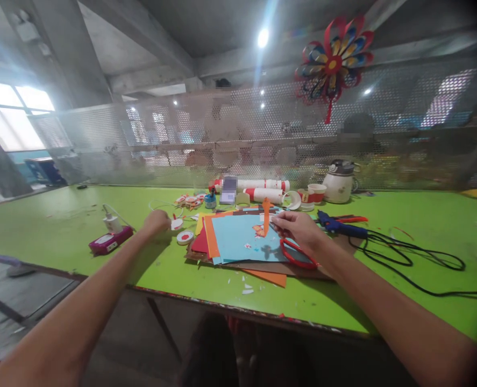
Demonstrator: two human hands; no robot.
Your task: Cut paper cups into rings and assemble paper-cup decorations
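Observation:
My right hand (298, 228) is closed around red-handled scissors (297, 253) and rests over a stack of coloured paper sheets (238, 239). An orange paper strip (266, 215) stands up just left of its fingers. My left hand (156, 221) reaches out to the left of the stack with its fingers curled. It sits beside a small white and red round piece (177, 223) and above a roll of tape (185, 237). Whether it grips anything is hidden.
On the green table (61, 226) lie a blue glue gun (339, 226) with a black cable (407, 258), a pink box (109, 241), red and white rolls (262, 191), cups and a white kettle (339, 181). A mesh screen with a paper flower (335, 56) stands behind.

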